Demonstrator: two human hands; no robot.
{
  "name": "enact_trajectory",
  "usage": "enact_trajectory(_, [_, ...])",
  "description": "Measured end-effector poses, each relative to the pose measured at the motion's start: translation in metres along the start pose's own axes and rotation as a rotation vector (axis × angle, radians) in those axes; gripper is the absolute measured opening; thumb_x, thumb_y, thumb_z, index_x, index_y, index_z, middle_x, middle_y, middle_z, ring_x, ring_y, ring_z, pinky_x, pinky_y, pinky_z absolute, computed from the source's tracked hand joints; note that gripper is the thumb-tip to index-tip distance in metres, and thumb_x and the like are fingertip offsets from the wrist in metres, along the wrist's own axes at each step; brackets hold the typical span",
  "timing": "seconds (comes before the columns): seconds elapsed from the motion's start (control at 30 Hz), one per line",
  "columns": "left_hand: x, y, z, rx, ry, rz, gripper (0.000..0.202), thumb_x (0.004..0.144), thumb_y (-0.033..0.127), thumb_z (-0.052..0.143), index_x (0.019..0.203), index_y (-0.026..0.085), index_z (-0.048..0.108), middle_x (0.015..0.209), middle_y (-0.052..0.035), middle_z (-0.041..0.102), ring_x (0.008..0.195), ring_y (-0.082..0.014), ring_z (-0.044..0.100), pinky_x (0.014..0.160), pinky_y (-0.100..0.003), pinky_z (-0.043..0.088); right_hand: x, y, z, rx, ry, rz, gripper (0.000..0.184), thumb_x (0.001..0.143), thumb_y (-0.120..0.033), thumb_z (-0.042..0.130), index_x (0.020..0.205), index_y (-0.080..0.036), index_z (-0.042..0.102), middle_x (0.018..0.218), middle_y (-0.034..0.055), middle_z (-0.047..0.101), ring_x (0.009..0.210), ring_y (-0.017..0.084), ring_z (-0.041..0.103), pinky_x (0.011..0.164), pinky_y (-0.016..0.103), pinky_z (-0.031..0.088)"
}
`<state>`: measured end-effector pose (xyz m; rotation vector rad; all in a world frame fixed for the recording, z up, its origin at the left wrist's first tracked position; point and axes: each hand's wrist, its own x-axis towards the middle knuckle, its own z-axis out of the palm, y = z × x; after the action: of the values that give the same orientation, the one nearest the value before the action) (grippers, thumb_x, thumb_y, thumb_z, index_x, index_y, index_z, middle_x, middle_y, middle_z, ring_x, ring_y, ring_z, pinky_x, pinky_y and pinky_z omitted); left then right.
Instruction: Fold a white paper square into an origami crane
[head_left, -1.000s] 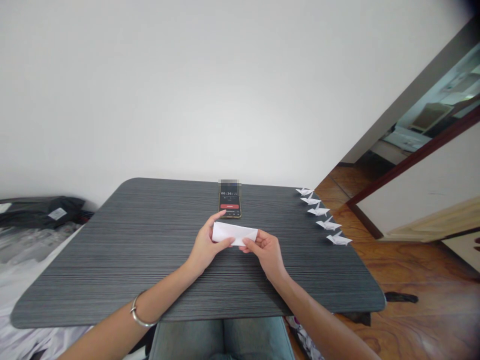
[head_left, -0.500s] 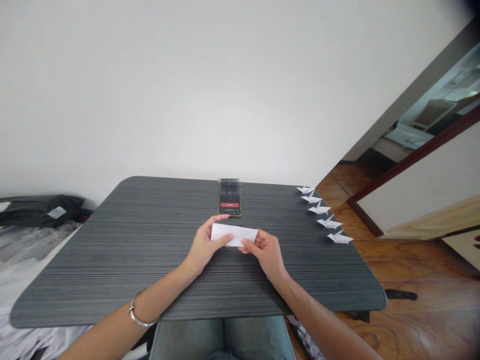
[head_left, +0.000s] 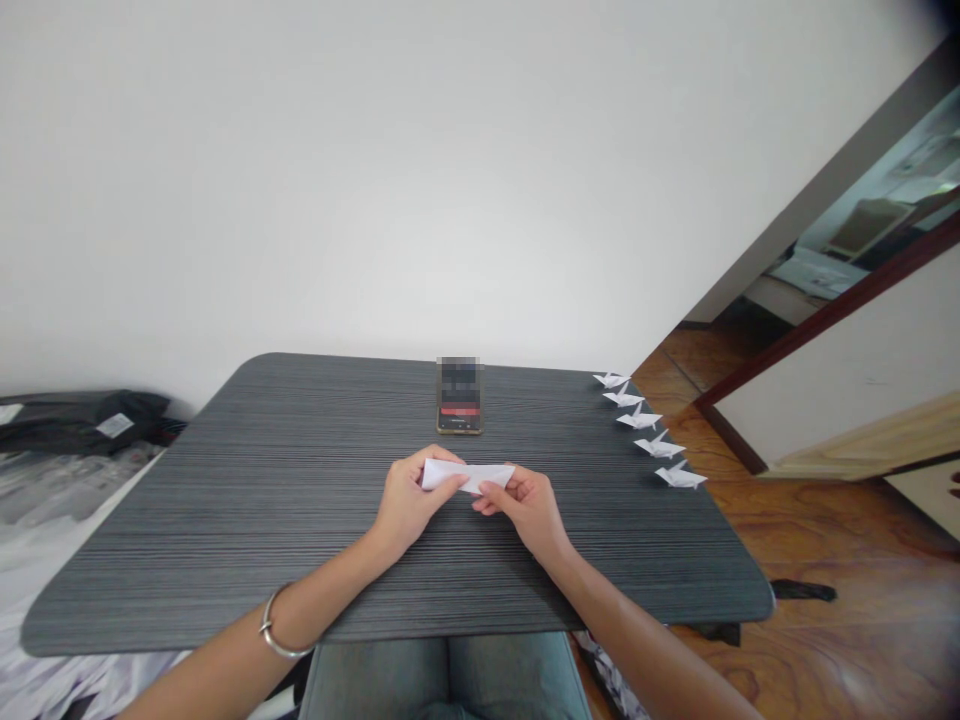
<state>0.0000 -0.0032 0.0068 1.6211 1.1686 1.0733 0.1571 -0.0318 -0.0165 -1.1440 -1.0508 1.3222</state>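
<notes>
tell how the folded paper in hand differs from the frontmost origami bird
The folded paper is a plain strip; the origami bird has pointed tips. The left hand and right hand hold the folded paper, while the origami bird rests on the table. Both are white.

The paper point(head_left: 481, 473) is plain white, like the paper birds point(head_left: 640, 420). Fine black streaks line the dark grey desk point(head_left: 300, 450). The phone point(head_left: 460, 424) shows a red bar on black; bangle point(head_left: 266, 627) silver, jeans point(head_left: 382, 680) faded blue-grey, floor point(head_left: 847, 540) brown, wood-grained.
</notes>
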Motion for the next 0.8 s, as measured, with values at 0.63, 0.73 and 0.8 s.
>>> enact_trajectory(0.63, [0.0014,0.0036,-0.0036,-0.204,-0.181,0.161,0.016,0.067,0.028,0.064,0.057,0.016,0.063,0.073,-0.0081,0.068,0.070,-0.0182,0.062,0.066,-0.028,0.046,-0.0022,-0.0023,-0.0053,-0.087,0.080,-0.345,0.008,0.065,-0.019,0.067,0.070,-0.024,0.069,0.076,0.0036,0.069,0.074,0.020,0.063,0.072,0.036,0.049])
enact_trajectory(0.73, [0.0012,0.0041,-0.0039,-0.209,-0.194,0.173,0.016,0.068,0.028,0.063,0.057,0.015,0.063,0.073,-0.0082,0.067,0.070,-0.0181,0.062,0.067,-0.028,0.045,-0.0025,-0.0038,-0.0050,-0.090,0.075,-0.363,0.007,0.065,-0.020,0.067,0.070,-0.024,0.069,0.077,0.0036,0.069,0.074,0.020,0.063,0.072,0.035,0.049])
enact_trajectory(0.8, [0.0012,0.0042,-0.0040,-0.200,-0.184,0.155,0.014,0.068,0.026,0.063,0.059,0.015,0.063,0.073,-0.0074,0.067,0.070,-0.0175,0.061,0.066,-0.027,0.044,-0.0031,-0.0052,-0.0041,-0.109,0.075,-0.349,0.006,0.065,-0.021,0.067,0.071,-0.023,0.069,0.076,0.0036,0.069,0.074,0.020,0.063,0.070,0.033,0.049])
